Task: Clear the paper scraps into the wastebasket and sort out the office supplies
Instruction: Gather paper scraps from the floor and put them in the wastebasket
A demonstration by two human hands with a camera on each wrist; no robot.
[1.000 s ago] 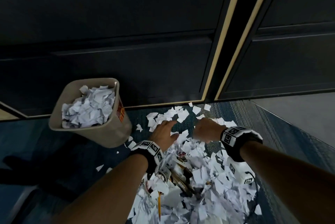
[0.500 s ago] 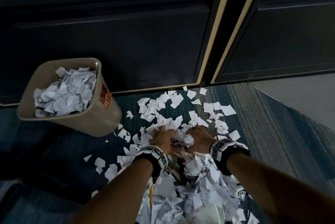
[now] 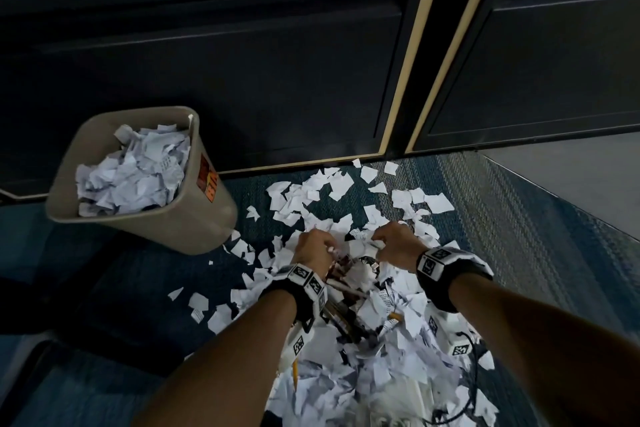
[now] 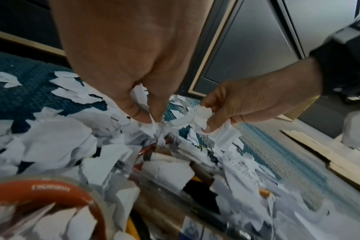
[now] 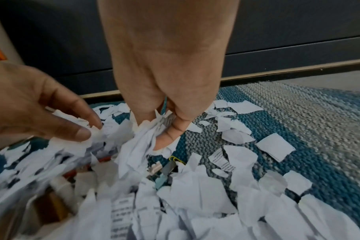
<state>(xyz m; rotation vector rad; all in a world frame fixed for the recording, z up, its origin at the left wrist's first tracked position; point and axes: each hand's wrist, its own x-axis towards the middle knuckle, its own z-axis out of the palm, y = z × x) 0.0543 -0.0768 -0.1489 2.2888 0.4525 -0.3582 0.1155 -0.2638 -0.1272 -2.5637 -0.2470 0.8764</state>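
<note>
Beige plastic wastebasket (image 3: 145, 215) near full; white torn paper scraps (image 3: 374, 350) cover carpet, supplies unsorted; left hand (image 3: 313, 248) and right hand (image 3: 398, 245) fingers (image 4: 138, 112) pinch scraps.

The orange sticker (image 3: 207, 181) on the wastebasket (image 3: 194, 219) showed partial letters, perhaps "BI"; print on the paper scraps (image 5: 121, 216) was too blurred to read.

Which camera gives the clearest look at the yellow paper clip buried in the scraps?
Right wrist: the yellow paper clip lies uncovered on the blue carpet, just below the right hand. In the head view and the left wrist view I cannot make it out among the scraps.
</note>
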